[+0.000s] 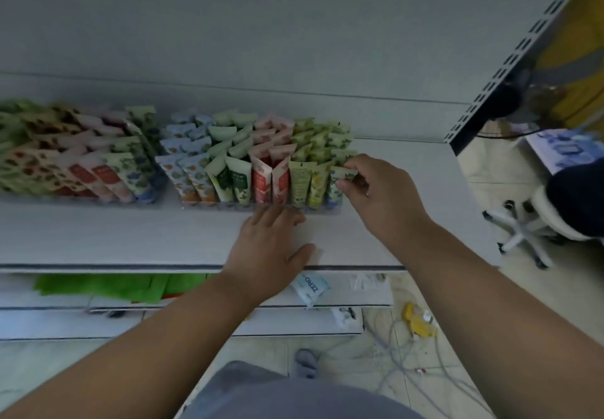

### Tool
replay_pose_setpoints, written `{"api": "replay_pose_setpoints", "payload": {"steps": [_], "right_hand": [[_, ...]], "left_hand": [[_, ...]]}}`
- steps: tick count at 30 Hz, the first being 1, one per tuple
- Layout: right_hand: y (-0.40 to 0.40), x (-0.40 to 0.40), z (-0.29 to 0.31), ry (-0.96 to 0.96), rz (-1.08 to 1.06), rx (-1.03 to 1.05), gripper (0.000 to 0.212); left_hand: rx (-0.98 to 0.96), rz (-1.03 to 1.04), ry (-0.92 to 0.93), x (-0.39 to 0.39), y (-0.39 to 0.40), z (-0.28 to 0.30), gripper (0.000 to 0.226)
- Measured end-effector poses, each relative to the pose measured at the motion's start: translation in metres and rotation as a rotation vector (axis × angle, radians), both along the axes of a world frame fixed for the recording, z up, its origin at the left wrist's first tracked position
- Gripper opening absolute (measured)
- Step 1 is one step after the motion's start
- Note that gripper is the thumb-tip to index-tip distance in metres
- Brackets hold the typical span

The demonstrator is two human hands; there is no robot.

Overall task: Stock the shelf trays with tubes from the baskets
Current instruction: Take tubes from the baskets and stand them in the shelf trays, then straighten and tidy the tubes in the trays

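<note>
Right hand point(376, 189) pinches the crimped top of a tube point(338, 183) at the right end of the front row in the clear tray point(228, 205) on the shelf point(130, 235); grip clamped on it, tube base hidden behind the tray wall. Left hand point(271, 248) lies flat on the shelf just in front of the tray, fingers straight, tips touching its front edge. A second tray point(65, 157) left of the first is blurred and cut off. No baskets in view.
</note>
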State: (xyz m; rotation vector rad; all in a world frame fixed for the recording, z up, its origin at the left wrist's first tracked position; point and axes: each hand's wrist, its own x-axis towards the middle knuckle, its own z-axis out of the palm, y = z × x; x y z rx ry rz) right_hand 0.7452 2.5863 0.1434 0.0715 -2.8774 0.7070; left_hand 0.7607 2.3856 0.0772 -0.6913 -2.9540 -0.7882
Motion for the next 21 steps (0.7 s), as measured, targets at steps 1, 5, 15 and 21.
{"api": "replay_pose_setpoints", "payload": {"steps": [1,5,15,21], "right_hand": [[0.003,-0.001,-0.001,0.010,-0.003,0.003,0.028],[0.002,0.004,0.006,0.169,0.046,0.060,0.038],[-0.105,0.019,0.058,0.231,0.292,-0.122,0.036],[-0.205,0.003,0.067,0.185,0.368,-0.074,0.035]], "left_hand": [[-0.005,0.005,0.001,0.000,0.001,0.001,0.054],[0.031,0.046,-0.023,0.000,0.000,0.010,0.042],[0.139,0.110,0.144,0.009,-0.084,0.054,0.034],[0.171,0.204,0.171,0.002,-0.187,0.058,0.036]]}}
